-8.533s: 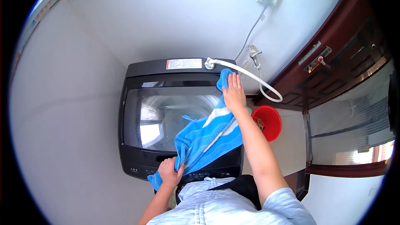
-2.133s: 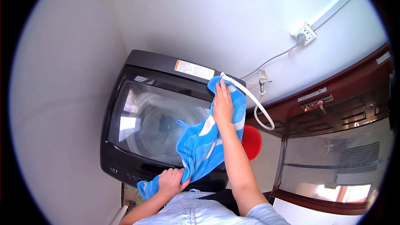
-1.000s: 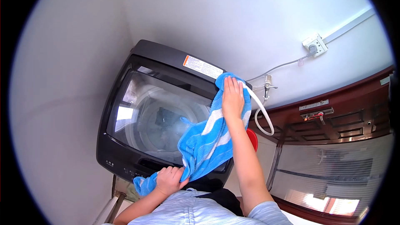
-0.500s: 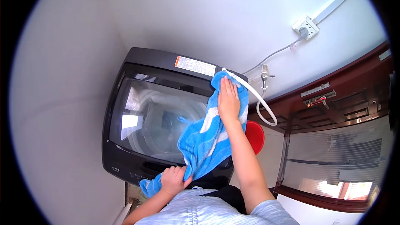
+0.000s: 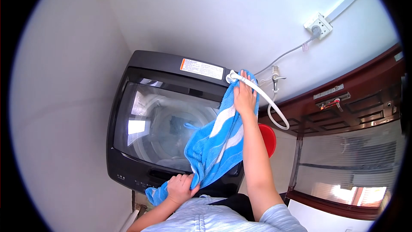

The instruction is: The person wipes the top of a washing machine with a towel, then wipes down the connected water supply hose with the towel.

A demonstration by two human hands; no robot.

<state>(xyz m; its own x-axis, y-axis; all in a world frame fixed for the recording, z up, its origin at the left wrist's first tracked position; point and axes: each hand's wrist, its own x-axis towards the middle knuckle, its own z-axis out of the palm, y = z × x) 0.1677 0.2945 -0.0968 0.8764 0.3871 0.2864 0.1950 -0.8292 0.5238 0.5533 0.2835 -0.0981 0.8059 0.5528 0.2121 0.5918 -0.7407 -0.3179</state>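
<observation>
A blue towel with white stripes [image 5: 219,139] lies draped over the right side of a dark top-loading washing machine [image 5: 118,116], whose lid is closed. My right hand [image 5: 246,96] presses flat on the towel's far end at the machine's back right corner, fingers stretched out beside the white inlet hose [image 5: 268,99]. Down at the front edge, my left hand [image 5: 181,187] is closed around the towel's bunched near end, and a loose tail of cloth sticks out to its left. Part of the far towel end is hidden under my right hand and the hose.
A red bucket [image 5: 267,139] stands right of the machine. On the back wall are a tap [image 5: 276,79] and a socket [image 5: 318,26] with a grey cord plugged in. A dark red wooden door [image 5: 360,111] is at the right; a wall borders the machine's left side.
My right hand has slid right and slightly back with the towel's far end, uncovering the hose fitting. My left hand keeps its grip at the front. The view has shifted slightly.
</observation>
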